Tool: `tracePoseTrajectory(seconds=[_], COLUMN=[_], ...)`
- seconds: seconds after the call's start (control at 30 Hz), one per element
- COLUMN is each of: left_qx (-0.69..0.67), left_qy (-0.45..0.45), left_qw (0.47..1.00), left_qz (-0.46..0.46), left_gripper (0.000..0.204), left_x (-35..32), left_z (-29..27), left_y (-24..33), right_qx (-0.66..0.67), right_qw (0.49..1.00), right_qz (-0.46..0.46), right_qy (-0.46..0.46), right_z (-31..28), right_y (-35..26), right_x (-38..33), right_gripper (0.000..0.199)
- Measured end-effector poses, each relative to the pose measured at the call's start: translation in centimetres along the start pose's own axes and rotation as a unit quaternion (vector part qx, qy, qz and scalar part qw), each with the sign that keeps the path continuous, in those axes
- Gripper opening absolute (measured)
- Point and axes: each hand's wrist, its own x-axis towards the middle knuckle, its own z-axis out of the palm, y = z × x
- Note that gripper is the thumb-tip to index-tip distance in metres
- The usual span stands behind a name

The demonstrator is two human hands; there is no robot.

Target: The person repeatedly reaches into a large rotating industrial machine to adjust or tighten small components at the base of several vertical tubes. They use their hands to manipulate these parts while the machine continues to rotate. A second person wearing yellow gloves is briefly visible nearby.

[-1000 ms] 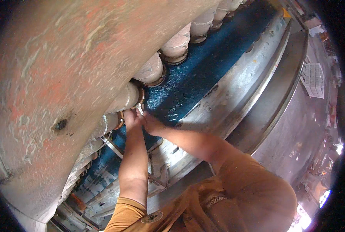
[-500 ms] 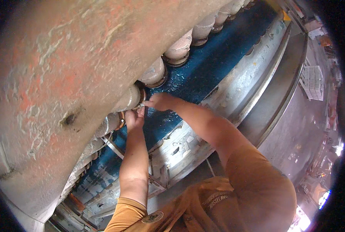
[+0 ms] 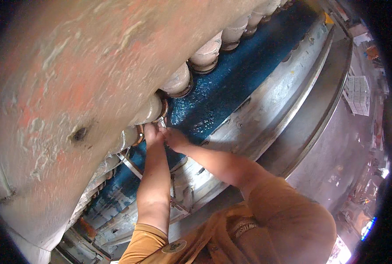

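Observation:
My left hand is raised below a pale round pipe end with a brown metal ring round its rim. Its fingers are bunched under that ring, and what they grip is hidden. Close against it on the right is my right hand, with thumb and fingers pinched together. A small shiny metal piece hangs from the ring by the fingertips; its kind is too small to make out. Left of the left hand, another pipe end carries a similar orange-brown ring.
A large mottled beige and red curved body fills the upper left. More round pipe ends line its edge. Beneath them runs a wet-looking blue surface, bordered by a pale metal ledge. A white crate stands at far right.
My right hand has moved down and slightly left, from the ring's edge to beside my left hand. The left hand has stayed near the ring, its fingers now more bunched.

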Motion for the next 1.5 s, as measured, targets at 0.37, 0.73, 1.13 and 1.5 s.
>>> tracePoseTrajectory(seconds=[0.37,0.73,1.13,1.5], left_qx=[-0.069,-0.07,0.039,-0.089], left_qy=[0.0,0.033,-0.052,0.001], left_qw=[0.997,0.997,0.995,0.996], left_qz=[0.023,0.031,0.075,0.02], left_gripper=[0.028,0.028,0.026,0.027], left_x=[0.0,-0.1,1.3,0.5], left_z=[0.0,-0.1,-3.7,-0.5], left_y=[0.0,0.0,0.1,-0.2], right_qx=[0.007,-0.055,0.047,-0.05], right_qw=[0.974,0.951,0.999,0.965], right_qz=[-0.169,-0.194,0.008,-0.026], right_qy=[-0.152,-0.233,-0.011,-0.254], right_z=[-11.4,-11.7,-3.2,-13.2], right_y=[1.3,1.3,-1.8,0.4], right_x=[4.5,6.8,-0.9,7.5], right_gripper=[0.039,0.036,0.043,0.05])
